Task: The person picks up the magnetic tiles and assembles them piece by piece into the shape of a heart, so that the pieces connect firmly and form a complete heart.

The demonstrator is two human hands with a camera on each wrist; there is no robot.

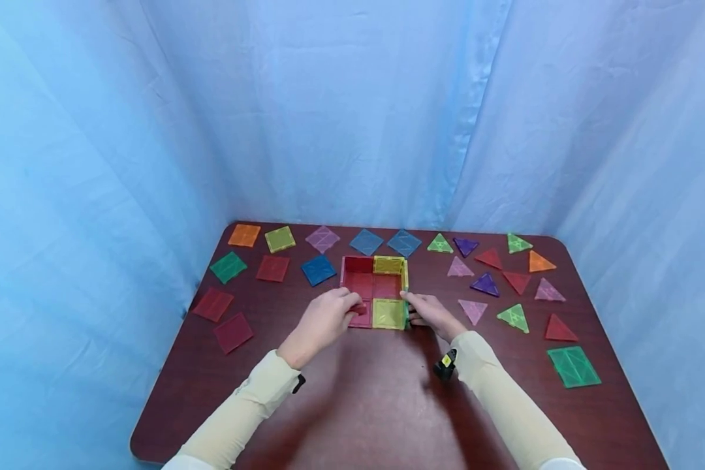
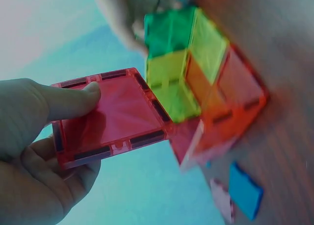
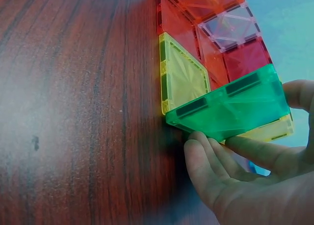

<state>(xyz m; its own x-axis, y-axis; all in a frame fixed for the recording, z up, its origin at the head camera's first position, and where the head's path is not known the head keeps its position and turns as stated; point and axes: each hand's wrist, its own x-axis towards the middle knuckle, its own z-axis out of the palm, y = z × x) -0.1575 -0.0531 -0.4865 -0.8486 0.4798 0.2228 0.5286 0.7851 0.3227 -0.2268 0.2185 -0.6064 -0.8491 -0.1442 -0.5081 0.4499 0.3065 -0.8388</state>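
Observation:
My left hand pinches a red square magnetic tile, thumb on its face and fingers beneath. It hovers at the front left of an open-topped box of magnetic tiles. Red, yellow, orange, pink and green squares make up the box. On its right side stands a green square tile, which my right hand holds, thumb at the upper edge and fingers against the outer face. A yellow square stands upright beside the green one, at the front.
Loose square tiles, such as an orange one and a blue one, lie left of and behind the box. Several triangle tiles, including a red one, lie to the right, with a large green square nearer me. Blue curtains surround the table.

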